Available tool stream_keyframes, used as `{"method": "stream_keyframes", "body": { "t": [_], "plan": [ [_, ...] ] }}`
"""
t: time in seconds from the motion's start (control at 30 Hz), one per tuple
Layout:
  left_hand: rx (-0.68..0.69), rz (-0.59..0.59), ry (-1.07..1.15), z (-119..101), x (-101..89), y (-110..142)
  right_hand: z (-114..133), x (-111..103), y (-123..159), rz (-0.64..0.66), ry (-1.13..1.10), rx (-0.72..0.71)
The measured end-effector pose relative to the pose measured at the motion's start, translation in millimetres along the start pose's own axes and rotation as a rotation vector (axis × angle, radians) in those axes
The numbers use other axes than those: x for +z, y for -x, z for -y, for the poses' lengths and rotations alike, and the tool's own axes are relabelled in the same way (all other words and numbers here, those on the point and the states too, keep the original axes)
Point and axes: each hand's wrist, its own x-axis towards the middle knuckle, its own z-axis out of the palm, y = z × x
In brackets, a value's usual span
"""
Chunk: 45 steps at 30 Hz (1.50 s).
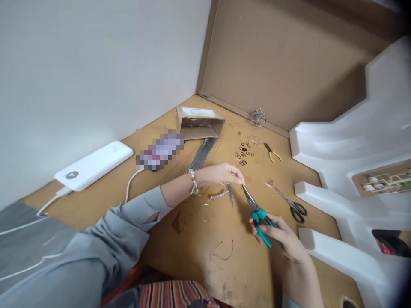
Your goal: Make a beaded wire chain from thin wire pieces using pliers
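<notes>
Work in hand: a thin wire piece, too small to make out clearly, is pinched at the left fingertips and met there by the nose of the teal-handled long-nose pliers (257, 211).
Progress: a short strand of clear beads on wire (220, 196) is already strung and lies on the brown cardboard worktop (199, 252) just below the left hand; bent offcuts of wire (221, 252) lie nearer the body. By judgement the piece is partly made, with a bundle of straight grey wires (202, 155) and small black rings (243, 153) unused.
Left hand (221, 173): fingertips are closed in a pinch on the wire piece.
Right hand (279, 235): the grip is clenched round the pliers' handles; the jaws appear nearly closed at the tip.
Nearby: black-handled scissors (293, 206) and yellow-handled pliers (272, 153) lie untouched to the right.
</notes>
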Motion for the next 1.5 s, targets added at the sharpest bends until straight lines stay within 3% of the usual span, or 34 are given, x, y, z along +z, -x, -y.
{"method": "stream_keyframes", "body": {
  "t": [0.37,0.57,0.73,0.8,0.9,0.97,1.1,1.23,1.37,1.5],
  "plan": [
    [0.024,0.238,0.221,7.7,-4.7,0.1,-10.6,-3.7,-4.3,0.2,-0.248,0.017],
    [-0.018,0.174,0.283,6.4,-0.3,-1.7,-10.4,-7.3,-3.8,0.163,-0.169,0.0],
    [-0.062,0.058,0.208,5.4,-0.4,-2.7,4.2,-10.2,6.1,-0.064,0.245,0.006],
    [-0.04,0.036,0.155,3.1,0.2,-1.0,3.6,-14.3,5.2,-0.273,0.472,0.038],
    [-0.032,0.03,0.054,0.4,2.0,0.8,-8.8,-23.2,-5.0,-0.707,0.818,0.109],
    [-0.033,0.032,0.009,0.6,2.7,0.4,-20.7,-28.7,-14.2,-0.859,1.016,0.083],
    [-0.037,0.065,0.032,2.7,2.3,-1.5,-38.6,-33.6,-26.7,-0.922,1.299,-0.009],
    [-0.044,0.068,0.059,0.3,2.9,-0.3,-43.8,-32.3,-29.7,-0.938,1.363,-0.037],
    [-0.018,0.093,0.095,-3.8,5.4,2.7,-36.4,-22.7,-32.1,-0.947,1.254,-0.176],
    [0.026,0.126,0.121,-8.3,10.7,6.6,-14.6,8.0,-39.5,-0.88,0.854,-0.436]
  ]
}}
